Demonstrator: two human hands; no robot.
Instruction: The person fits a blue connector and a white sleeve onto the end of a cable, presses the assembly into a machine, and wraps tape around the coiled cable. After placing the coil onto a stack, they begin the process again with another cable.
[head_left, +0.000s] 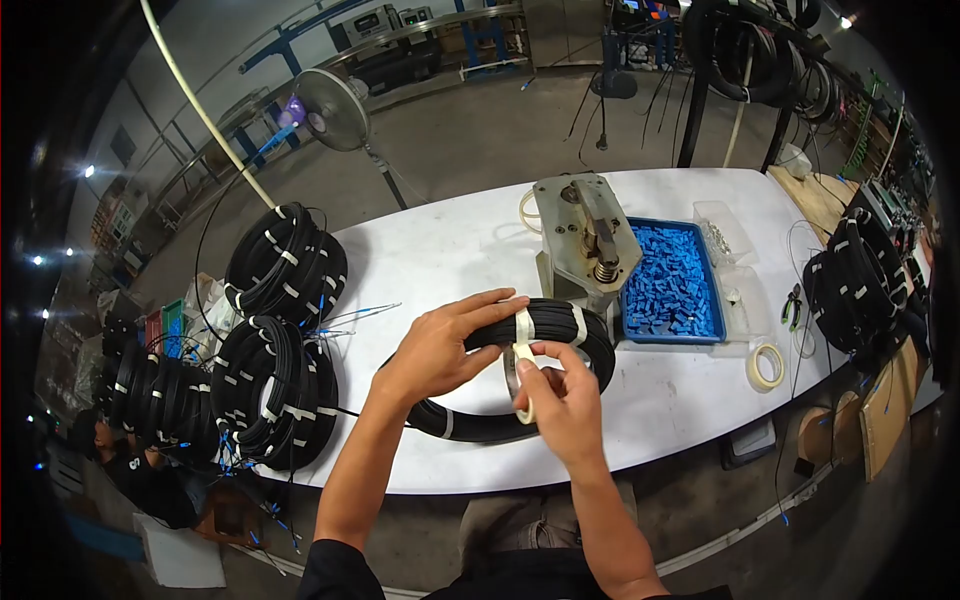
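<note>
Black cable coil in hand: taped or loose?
Taped: white bands wrap the black cable coil at several spots; the right hand presses a white tape roll to it.

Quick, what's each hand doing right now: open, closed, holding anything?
Left hand: closed over the black cable coil, holding it.
Right hand: closed on the tape roll, held against the coil.
</note>
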